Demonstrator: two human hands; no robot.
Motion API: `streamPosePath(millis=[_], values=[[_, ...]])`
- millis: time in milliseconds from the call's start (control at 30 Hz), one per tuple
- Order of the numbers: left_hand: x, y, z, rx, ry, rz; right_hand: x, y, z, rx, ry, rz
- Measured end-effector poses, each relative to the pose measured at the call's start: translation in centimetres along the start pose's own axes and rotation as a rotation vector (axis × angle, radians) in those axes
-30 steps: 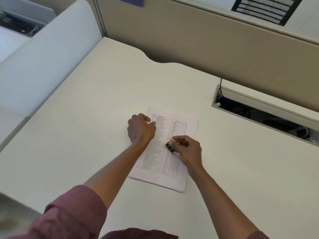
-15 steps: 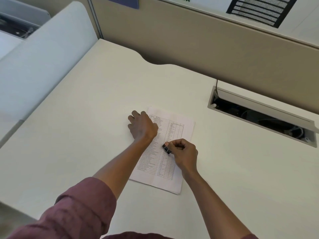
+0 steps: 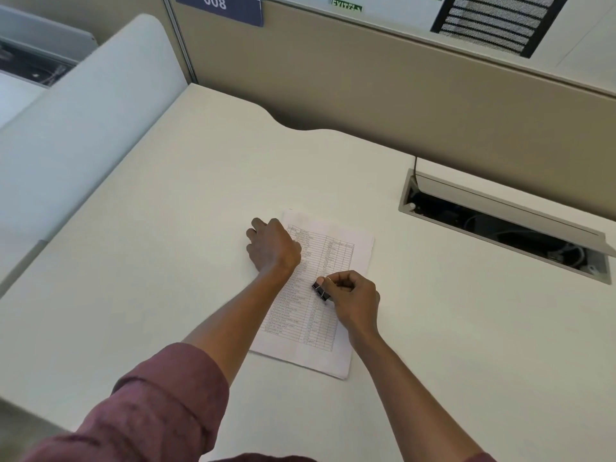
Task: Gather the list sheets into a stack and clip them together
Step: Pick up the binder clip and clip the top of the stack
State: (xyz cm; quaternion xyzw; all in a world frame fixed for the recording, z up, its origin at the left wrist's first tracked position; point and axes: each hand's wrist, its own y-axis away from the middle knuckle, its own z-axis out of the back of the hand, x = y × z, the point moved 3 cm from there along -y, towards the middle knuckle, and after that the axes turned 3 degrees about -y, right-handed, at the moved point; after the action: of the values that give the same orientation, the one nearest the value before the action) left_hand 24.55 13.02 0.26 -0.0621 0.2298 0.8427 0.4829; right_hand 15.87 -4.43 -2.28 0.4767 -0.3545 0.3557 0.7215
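A stack of printed list sheets [image 3: 340,251] lies on the cream desk [image 3: 150,261], roughly in the middle. My left hand [image 3: 271,246] rests knuckles-up on the stack's upper left edge, fingers curled over the paper's side; whether it grips the sheets I cannot tell. My right hand [image 3: 353,300] hovers over the middle of the stack and pinches a small black binder clip [image 3: 320,291] between thumb and fingers. The clip is over the printed table, apart from any paper edge.
An open cable tray [image 3: 500,228] is sunk into the desk at the right. A beige partition wall [image 3: 366,88] runs along the back, and a white curved divider [image 3: 76,135] borders the left. The desk's near edge is at the lower left.
The left hand slid slightly left, onto the stack's left edge. The right hand keeps the clip over the sheet's middle. The view shifted a little.
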Motion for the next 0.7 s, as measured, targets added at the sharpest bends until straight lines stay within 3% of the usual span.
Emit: streamPosePath(millis=[200, 433, 700], values=[[0.1, 0.2, -0.4, -0.034, -0.025, -0.021, 0.3, -0.1, 0.3, -0.038, -0.025, -0.004], [-0.1, 0.1, -0.5, -0.051, -0.065, -0.044, 1.5, 0.5, 3.7, -0.271, 0.065, 0.043], [-0.1, 0.4, -0.9, -0.065, -0.075, -0.061, 0.7, 0.3, 3.5, -0.227, 0.105, 0.019]])
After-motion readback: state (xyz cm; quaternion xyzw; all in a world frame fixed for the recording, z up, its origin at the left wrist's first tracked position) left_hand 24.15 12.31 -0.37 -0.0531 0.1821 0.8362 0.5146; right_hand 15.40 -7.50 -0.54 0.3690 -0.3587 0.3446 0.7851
